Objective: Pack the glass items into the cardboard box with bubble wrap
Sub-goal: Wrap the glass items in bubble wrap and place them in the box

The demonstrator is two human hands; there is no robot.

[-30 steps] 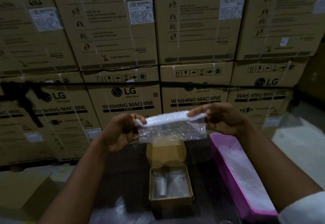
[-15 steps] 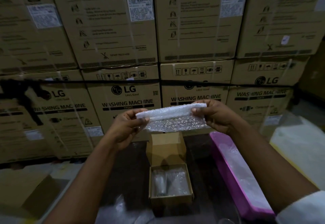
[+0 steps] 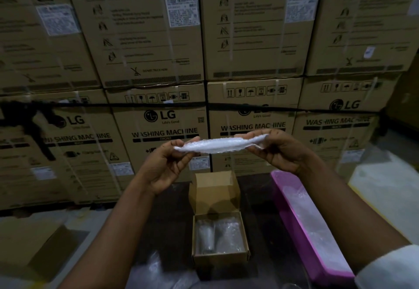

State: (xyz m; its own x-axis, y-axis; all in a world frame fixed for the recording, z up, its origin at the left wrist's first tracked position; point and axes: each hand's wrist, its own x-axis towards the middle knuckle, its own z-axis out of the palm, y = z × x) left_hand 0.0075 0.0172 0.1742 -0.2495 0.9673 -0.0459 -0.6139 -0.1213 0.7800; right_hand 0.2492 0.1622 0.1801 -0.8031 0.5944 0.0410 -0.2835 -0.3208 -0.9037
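A folded sheet of bubble wrap (image 3: 221, 145) is stretched flat and edge-on between my two hands, raised above the table. My left hand (image 3: 169, 164) pinches its left end and my right hand (image 3: 280, 150) pinches its right end. Below them a small cardboard box (image 3: 221, 258) stands on the dark table with its lid flap up. Inside the box lie two glass items: a bare-looking glass (image 3: 205, 236) on the left and a bubble-wrapped one (image 3: 229, 235) on the right.
A long pink tray (image 3: 292, 200) holding more bubble wrap lies to the right of the box. Loose clear plastic (image 3: 156, 270) sits at the table's near edge. Stacked washing-machine cartons (image 3: 158, 130) wall off the back. A brown carton (image 3: 34, 248) stands low at left.
The bubble wrap hung down as a sheet; my hands have lifted it and turned it flat, so it now shows edge-on. The box and tray have not moved.
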